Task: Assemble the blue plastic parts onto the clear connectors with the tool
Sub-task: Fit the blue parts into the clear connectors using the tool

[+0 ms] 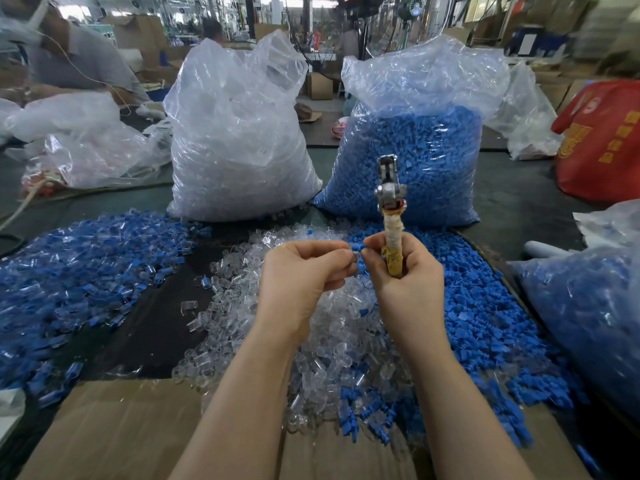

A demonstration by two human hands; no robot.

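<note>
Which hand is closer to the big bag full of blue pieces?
Right. The right hand, gripping the tool, is just in front of the blue bag. The left hand sits further left, nearer the clear bag.

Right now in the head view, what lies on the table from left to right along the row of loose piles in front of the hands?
Pile of assembled blue-and-clear pieces → pile of clear connectors → pile of loose blue plastic parts → bag of blue parts at the right edge.

Probably factory floor: bulk parts sacks (242, 133)
</note>
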